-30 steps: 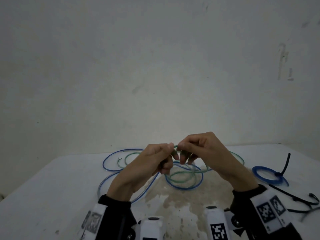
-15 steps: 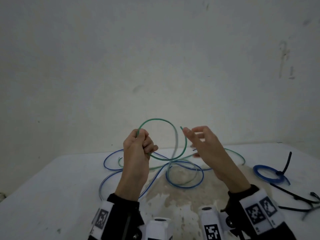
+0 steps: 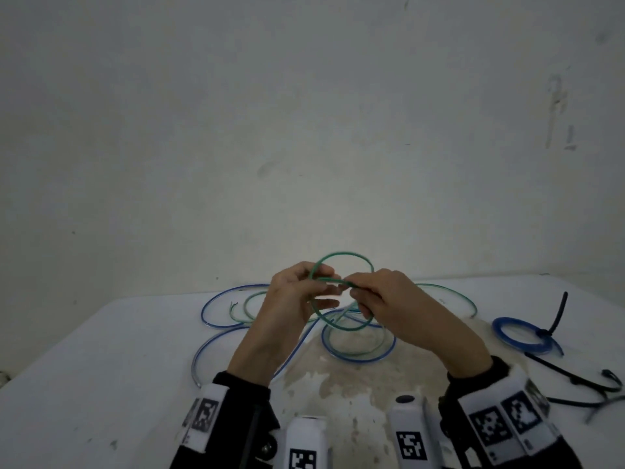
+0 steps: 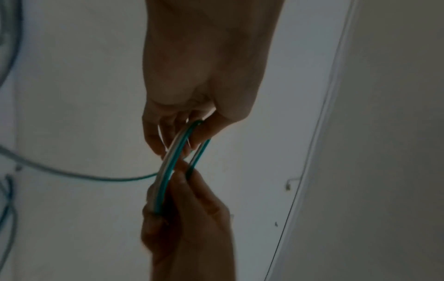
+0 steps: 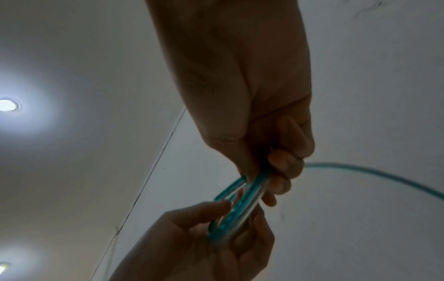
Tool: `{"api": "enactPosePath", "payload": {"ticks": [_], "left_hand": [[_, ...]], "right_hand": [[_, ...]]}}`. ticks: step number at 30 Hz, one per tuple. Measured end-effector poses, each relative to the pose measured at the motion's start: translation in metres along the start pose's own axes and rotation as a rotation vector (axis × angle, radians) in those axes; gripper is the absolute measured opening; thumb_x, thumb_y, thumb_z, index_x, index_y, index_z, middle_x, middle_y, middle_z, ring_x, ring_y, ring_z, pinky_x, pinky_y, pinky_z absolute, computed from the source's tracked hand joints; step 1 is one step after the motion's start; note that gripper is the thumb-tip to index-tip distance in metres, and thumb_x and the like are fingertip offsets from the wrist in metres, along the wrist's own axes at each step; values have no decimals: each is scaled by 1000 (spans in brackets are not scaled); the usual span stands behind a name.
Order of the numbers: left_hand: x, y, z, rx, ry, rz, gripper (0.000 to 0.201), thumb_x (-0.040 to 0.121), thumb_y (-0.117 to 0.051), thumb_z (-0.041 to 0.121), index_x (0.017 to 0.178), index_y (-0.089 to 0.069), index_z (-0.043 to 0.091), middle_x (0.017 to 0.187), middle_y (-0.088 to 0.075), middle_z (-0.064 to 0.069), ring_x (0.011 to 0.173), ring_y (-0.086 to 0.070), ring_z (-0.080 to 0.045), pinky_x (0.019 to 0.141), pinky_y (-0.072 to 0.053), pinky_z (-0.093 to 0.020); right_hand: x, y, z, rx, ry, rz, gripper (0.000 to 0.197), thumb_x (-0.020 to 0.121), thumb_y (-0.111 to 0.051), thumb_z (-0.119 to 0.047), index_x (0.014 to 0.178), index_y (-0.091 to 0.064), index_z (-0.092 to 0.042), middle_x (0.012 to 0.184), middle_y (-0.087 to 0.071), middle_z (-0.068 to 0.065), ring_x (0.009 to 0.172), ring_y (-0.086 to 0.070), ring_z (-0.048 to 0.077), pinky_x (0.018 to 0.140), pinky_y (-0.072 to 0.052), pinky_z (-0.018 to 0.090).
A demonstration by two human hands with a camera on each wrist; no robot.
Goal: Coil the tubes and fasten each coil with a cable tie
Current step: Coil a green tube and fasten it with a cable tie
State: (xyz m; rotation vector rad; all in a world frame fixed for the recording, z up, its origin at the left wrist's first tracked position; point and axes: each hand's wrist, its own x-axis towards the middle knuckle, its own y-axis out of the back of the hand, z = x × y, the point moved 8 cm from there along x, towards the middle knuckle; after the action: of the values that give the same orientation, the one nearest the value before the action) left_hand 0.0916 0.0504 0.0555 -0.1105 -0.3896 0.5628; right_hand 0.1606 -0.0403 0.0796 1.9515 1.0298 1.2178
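Observation:
A green tube (image 3: 342, 254) is lifted above the white table (image 3: 101, 367), bent into two overlapping loops. My left hand (image 3: 320, 283) pinches the loops on their left side, and my right hand (image 3: 355, 294) grips them on the right, the two hands almost touching. The left wrist view shows my left hand (image 4: 174, 146) and the two green strands (image 4: 168, 171) side by side. The right wrist view shows my right hand (image 5: 271, 183) curled round the same strands (image 5: 240, 205). The green tube's slack trails on the table, tangled with a loose blue tube (image 3: 216, 299).
At the right lies a small blue coil (image 3: 514, 338) fastened with a black cable tie (image 3: 558, 313). Loose black cable ties (image 3: 575, 380) lie near the right front edge. A stained patch (image 3: 338, 384) marks the table's middle. A plain wall stands behind.
Half a second ago my hands were apart with one raised loop in the left hand. The right hand has since closed on the tube and the hands have met, with a second loop added.

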Motion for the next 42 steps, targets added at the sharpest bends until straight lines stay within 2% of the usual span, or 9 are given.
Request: {"api": "enactPosePath", "payload": {"ticks": [5, 13, 17, 25, 29, 33, 37, 40, 42], "left_hand": [[-8, -7, -1, 17, 143, -128, 24, 91, -45, 13, 92, -59, -7, 75, -60, -13, 49, -54, -20, 52, -51, -29], [-9, -13, -3, 331, 113, -126, 32, 100, -35, 20, 77, -50, 4, 47, -27, 9, 40, -25, -6, 50, -34, -24], [-7, -8, 3, 383, 43, -76, 34, 101, -34, 15, 71, -47, 6, 50, -34, 7, 43, -28, -6, 47, -28, -19], [-7, -7, 3, 537, -27, -151, 23, 96, -46, 13, 89, -61, -4, 52, -45, 4, 46, -44, -10, 51, -39, -19], [-7, -10, 3, 597, -37, -155, 24, 98, -37, 4, 85, -57, 1, 53, -43, 3, 45, -43, -8, 50, -39, -17], [-2, 0, 6, 464, -50, -55, 27, 99, -34, 5, 76, -50, 5, 50, -38, 7, 43, -38, -8, 48, -35, -19], [-2, 3, 3, 243, -33, -3, 26, 100, -32, 6, 78, -47, 5, 55, -35, 3, 45, -35, -9, 50, -37, -21], [-2, 0, 1, 132, -46, 23, 27, 100, -32, 6, 77, -47, 5, 55, -36, 4, 47, -33, -9, 49, -37, -20], [-2, -1, 4, 145, -83, 44, 27, 100, -33, 5, 77, -48, 5, 53, -38, 5, 47, -32, -9, 49, -36, -20]], "right_hand": [[-5, -1, -6, -148, 36, -44, 32, 97, -42, -10, 123, -59, -15, 88, -62, 11, 79, -54, 23, 70, -39, 28], [-4, 15, -5, 206, 1, 142, 14, 87, -62, -12, 92, -49, -10, 71, -65, 14, 55, -53, 19, 55, -44, 29], [-6, 26, -1, 342, 62, 221, 9, 81, -67, -6, 90, -65, -8, 61, -63, 3, 48, -53, 5, 52, -41, 11], [-5, 21, -4, 126, 201, 239, 8, 79, -62, -1, 79, -69, -5, 56, -56, 5, 56, -46, 12, 53, -36, 15], [-3, 15, -7, 22, 253, 294, 13, 80, -54, -15, 83, -65, -8, 66, -52, -3, 56, -42, 2, 57, -35, 14], [-1, 10, 0, -71, 198, 356, 35, 91, -43, -38, 109, -57, -13, 101, -49, -3, 90, -43, 5, 79, -36, 19], [6, -5, 16, 330, 3, 144, 16, 97, -42, -28, 95, -57, -21, 83, -60, -6, 74, -54, 2, 71, -40, 15], [6, -4, 17, 526, -59, 169, 22, 95, -47, -20, 78, -61, -18, 63, -59, 0, 61, -56, 25, 65, -48, 33], [4, 0, 18, 723, -100, 226, 21, 92, -52, -15, 74, -61, -10, 56, -57, 2, 53, -57, 17, 59, -50, 26]]}}
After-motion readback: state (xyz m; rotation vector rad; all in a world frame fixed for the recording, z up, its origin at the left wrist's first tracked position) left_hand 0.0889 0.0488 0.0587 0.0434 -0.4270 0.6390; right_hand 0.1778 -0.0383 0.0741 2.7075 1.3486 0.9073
